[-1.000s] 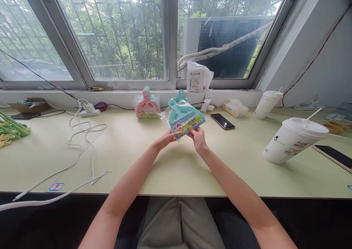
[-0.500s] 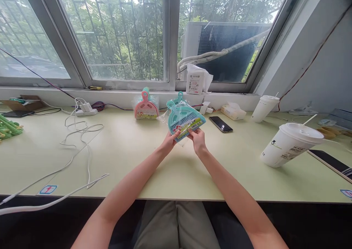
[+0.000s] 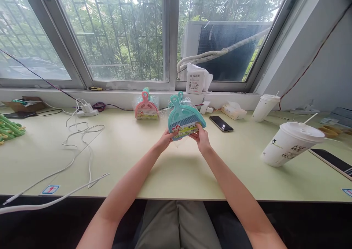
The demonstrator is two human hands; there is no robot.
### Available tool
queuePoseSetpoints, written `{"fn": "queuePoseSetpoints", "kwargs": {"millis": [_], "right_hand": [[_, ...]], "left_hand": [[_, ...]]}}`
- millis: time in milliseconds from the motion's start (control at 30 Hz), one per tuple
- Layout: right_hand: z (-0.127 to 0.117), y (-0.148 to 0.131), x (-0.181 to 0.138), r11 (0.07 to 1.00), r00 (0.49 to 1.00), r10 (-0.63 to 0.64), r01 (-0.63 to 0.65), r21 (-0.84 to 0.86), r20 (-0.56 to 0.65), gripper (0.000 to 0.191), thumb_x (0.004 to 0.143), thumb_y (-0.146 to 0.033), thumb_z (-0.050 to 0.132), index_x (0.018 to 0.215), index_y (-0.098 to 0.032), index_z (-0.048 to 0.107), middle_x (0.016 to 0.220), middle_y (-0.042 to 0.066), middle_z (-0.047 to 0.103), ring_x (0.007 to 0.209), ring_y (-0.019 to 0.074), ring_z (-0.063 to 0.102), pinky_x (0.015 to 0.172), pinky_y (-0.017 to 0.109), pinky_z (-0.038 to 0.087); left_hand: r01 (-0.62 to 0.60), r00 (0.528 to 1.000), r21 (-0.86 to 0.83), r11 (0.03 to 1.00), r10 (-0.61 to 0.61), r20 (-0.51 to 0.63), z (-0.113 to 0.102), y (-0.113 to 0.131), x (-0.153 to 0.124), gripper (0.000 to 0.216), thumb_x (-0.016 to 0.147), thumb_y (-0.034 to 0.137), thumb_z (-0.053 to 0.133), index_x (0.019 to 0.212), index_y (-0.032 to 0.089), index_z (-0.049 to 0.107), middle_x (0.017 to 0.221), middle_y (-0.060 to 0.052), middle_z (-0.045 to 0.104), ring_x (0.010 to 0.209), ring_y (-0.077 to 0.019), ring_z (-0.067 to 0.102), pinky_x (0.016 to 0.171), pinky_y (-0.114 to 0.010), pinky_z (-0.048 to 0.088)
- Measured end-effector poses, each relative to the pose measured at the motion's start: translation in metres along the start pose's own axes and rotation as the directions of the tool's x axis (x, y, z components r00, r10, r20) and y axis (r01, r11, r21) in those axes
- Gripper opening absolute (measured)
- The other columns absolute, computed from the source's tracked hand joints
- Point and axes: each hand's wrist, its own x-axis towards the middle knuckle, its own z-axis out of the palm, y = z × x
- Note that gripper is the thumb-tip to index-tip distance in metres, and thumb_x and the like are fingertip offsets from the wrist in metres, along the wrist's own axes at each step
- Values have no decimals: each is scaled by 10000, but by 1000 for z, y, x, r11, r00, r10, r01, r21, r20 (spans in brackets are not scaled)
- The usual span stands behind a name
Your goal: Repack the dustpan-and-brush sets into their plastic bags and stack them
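A teal toy dustpan and brush set (image 3: 184, 114) in clear plastic wrap, with a printed label along its lower part, is held up over the desk. My left hand (image 3: 165, 139) grips its lower left corner, thumb on the front. At the lower right, my right hand (image 3: 201, 136) is closed on the same pack, thumb over the label's end. Behind it, the handle of another teal set (image 3: 180, 94) shows; the rest is hidden. To the left stands a pink dustpan set (image 3: 146, 108), also wrapped, with green handles behind it.
Right of my hands lie a phone (image 3: 221, 124), a tissue pack (image 3: 233, 111) and two white lidded cups with straws, the nearer cup (image 3: 288, 146) large. White cables (image 3: 89, 150) trail over the left of the desk (image 3: 181, 181). A power strip (image 3: 87, 112) sits near the wall.
The teal dustpan set has turned from a slant to nearly upright, its label facing me more squarely. My right hand has shifted slightly right along its edge.
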Motion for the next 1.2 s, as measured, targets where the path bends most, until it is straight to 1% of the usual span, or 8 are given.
{"fn": "queuePoseSetpoints", "kwargs": {"millis": [167,300,433,533,867,967,1100,1200], "right_hand": [[-6,1,5,999,1000,5,-5,-35,15,403,725,-532,684,904,-180,604,861,68,720,732,208,705,675,367,627],[-5,0,7,999,999,34,-34,-19,32,400,743,-536,667,930,-187,613,883,61,723,733,203,708,688,364,624],[1,1,4,1000,981,14,-13,-3,192,338,770,-447,665,995,-199,617,958,46,723,860,192,702,828,354,593],[4,6,1,999,956,-9,18,-28,295,376,690,-303,751,1026,-219,606,1061,27,703,980,195,673,919,367,554],[8,8,-6,997,970,-71,79,-25,232,446,566,-246,821,944,-211,587,996,26,698,985,209,651,913,402,553],[5,8,-4,992,974,-122,125,-4,190,464,563,-250,819,952,-212,569,984,25,695,975,204,649,898,405,555],[-2,6,2,984,977,-169,175,-37,130,473,557,-235,814,949,-216,550,913,13,697,939,197,655,900,427,543],[-3,5,6,983,977,-172,179,-39,129,478,553,-227,816,947,-219,546,899,7,697,943,198,657,903,428,540]], "left_hand": [[15,1000,20,1000,-15,16,-2,-1,-1,526,686,289,766,1180,210,602,1245,-118,621,1155,-337,565,956,-515,457],[12,1000,27,1000,-12,0,-3,3,-1,536,679,294,773,1178,198,606,1249,-131,617,1159,-334,561,974,-517,442],[-25,1000,21,999,25,-10,-6,9,-2,529,694,325,766,1185,208,610,1248,-127,621,1168,-343,555,969,-506,447],[-21,1000,20,1000,21,-1,-6,11,-3,530,705,340,757,1194,205,604,1253,-132,616,1153,-338,568,967,-514,448],[7,999,57,998,-9,33,-1,13,-6,530,724,361,739,1212,217,590,1286,-119,594,1172,-331,551,909,-481,496],[8,1000,22,1000,-9,28,6,0,-8,543,743,379,718,1241,226,565,1337,-121,553,1212,-336,523,926,-500,480],[109,985,7,994,-109,133,12,-21,-7,538,759,412,702,1257,278,549,1446,-107,438,1214,-334,528,947,-519,449],[77,994,-21,997,-75,75,7,-22,-2,507,768,439,689,1235,288,562,1426,-91,468,1248,-323,498,990,-516,412]]}}
